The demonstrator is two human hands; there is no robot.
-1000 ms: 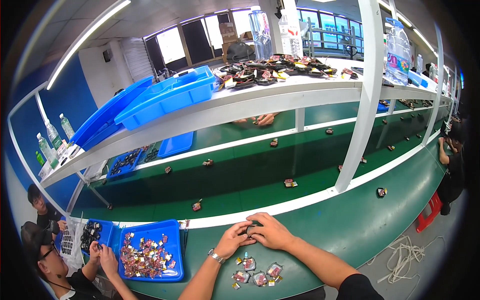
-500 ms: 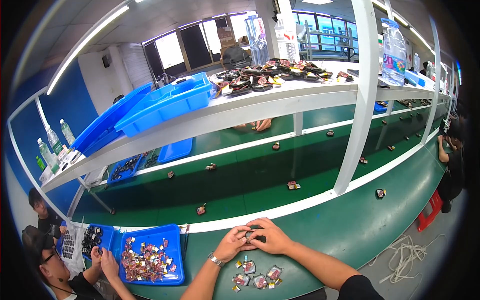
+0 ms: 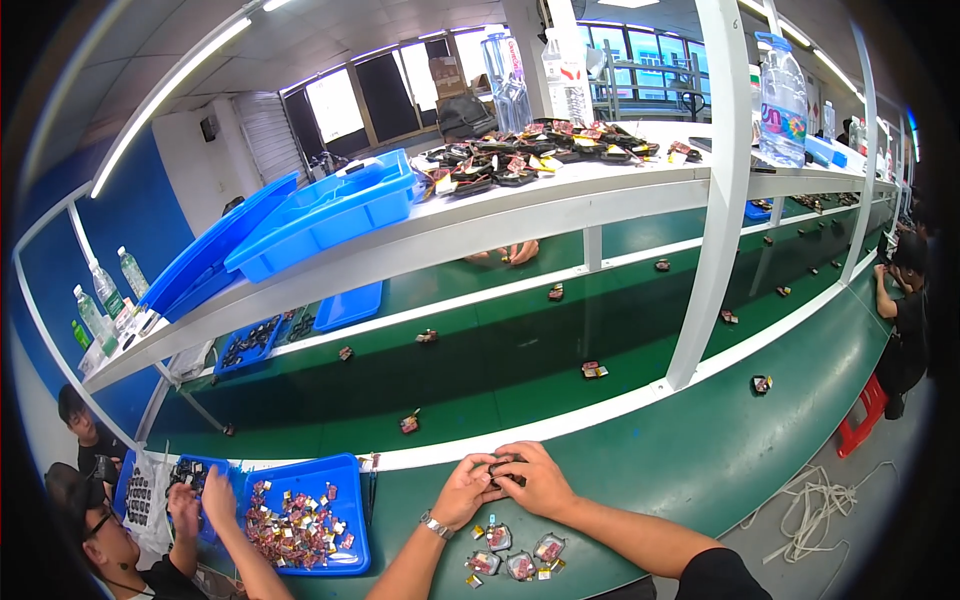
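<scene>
A: Head view: where is the work?

B: At six o'clock. The left hand and right hand meet over a small dark part, fingers curled shut on it, just above the bench. It looks like a fitting or pressing step.

A: What does the next move call for?

B: Likely a steady pinch. Small packets lie just beneath the wrists, toward six.

A: And the surroundings?

B: A green conveyor carries scattered parts toward twelve. A blue tray sits at eight, where a neighbour sorts. At eleven, blue bins sit on the white shelf; bottles at one.
</scene>
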